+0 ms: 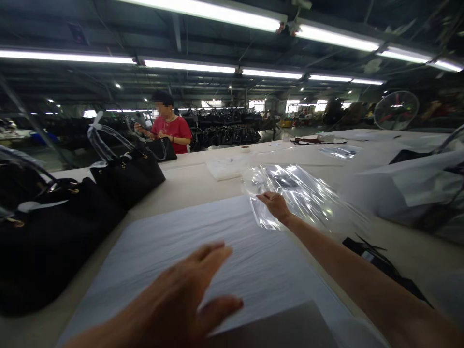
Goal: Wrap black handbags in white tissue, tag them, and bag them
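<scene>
My right hand [276, 205] reaches forward over a stack of clear plastic sheets [308, 193]. Its fingers are pinched together at the near left part of the glossy plastic. Closer to me, my left hand [188, 285] hovers above white tissue paper [159, 241], thumb apart from the fingers and nothing held. The tissue paper lies flat in a large sheet or pile on the table. At the bottom edge a grey board [279, 328] shows in part, near my left thumb.
Black handbags [126, 176] with wrapped handles stand along the left. A co-worker in a red shirt [177, 129] stands beyond the table [188, 181]. Black straps [384, 266] lie at right, near crumpled white paper [409, 188]. A fan [396, 111] is behind.
</scene>
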Demonstrator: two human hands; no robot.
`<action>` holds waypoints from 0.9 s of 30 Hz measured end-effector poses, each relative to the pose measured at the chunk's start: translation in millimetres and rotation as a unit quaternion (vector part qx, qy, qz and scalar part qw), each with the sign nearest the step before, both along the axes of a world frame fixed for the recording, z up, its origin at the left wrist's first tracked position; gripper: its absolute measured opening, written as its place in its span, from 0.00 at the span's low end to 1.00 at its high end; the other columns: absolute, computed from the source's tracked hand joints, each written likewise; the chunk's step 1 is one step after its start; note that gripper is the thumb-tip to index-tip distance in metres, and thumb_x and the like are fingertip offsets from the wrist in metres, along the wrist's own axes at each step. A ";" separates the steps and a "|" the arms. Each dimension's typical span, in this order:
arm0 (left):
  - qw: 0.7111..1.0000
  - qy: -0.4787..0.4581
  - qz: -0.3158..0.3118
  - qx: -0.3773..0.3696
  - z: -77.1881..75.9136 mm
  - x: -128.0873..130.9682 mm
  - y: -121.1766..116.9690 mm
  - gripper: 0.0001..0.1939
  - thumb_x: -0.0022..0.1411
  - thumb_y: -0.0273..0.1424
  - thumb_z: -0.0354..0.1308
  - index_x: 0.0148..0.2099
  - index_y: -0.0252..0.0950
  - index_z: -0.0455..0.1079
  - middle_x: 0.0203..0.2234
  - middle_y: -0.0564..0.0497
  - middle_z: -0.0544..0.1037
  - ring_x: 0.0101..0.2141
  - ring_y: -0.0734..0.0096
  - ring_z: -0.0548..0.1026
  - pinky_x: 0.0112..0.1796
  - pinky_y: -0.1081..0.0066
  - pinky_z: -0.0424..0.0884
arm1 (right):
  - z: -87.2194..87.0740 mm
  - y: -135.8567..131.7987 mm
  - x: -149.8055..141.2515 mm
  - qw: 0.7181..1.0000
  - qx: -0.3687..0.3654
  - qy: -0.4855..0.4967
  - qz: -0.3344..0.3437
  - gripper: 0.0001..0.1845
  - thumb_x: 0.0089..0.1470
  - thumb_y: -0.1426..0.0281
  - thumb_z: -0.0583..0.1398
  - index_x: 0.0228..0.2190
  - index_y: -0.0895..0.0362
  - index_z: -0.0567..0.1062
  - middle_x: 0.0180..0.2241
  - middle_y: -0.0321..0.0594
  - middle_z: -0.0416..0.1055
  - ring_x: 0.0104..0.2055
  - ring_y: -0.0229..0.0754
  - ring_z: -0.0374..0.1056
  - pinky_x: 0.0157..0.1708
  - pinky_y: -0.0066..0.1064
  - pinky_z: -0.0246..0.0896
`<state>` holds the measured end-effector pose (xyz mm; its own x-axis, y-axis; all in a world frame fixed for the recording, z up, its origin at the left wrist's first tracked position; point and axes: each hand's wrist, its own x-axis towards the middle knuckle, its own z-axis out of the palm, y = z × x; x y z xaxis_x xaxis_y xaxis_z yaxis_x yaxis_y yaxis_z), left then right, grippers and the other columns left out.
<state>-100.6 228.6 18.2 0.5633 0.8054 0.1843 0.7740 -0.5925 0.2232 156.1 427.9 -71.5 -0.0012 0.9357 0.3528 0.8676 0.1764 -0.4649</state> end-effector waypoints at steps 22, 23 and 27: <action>0.966 0.114 0.233 -0.012 -46.1 -87.6 93.9 0.12 0.64 0.30 0.45 0.31 0.35 0.68 0.27 0.48 0.75 0.30 0.67 0.72 0.33 0.71 0.62 | -1.4 -100.2 -77.5 0.918 -0.226 0.103 0.310 0.05 0.49 0.71 0.62 0.24 0.59 0.78 0.20 0.32 0.69 0.23 0.33 0.61 0.25 0.24 0.51; 0.962 0.122 0.243 -0.024 -47.5 -93.6 90.7 0.13 0.64 0.30 0.44 0.31 0.36 0.68 0.26 0.49 0.75 0.29 0.68 0.72 0.32 0.72 0.61 | -0.7 -100.5 -79.5 0.917 -0.238 0.112 0.302 0.04 0.48 0.72 0.63 0.25 0.59 0.78 0.19 0.31 0.68 0.23 0.32 0.60 0.25 0.24 0.51; 0.960 0.182 0.193 -0.086 -38.3 -100.0 78.3 0.11 0.59 0.39 0.55 0.37 0.37 0.71 0.31 0.49 0.76 0.33 0.64 0.72 0.33 0.70 0.63 | 5.8 -99.6 -87.4 0.943 -0.220 0.092 0.230 0.07 0.42 0.72 0.67 0.19 0.59 0.74 0.16 0.30 0.64 0.21 0.32 0.58 0.24 0.24 0.50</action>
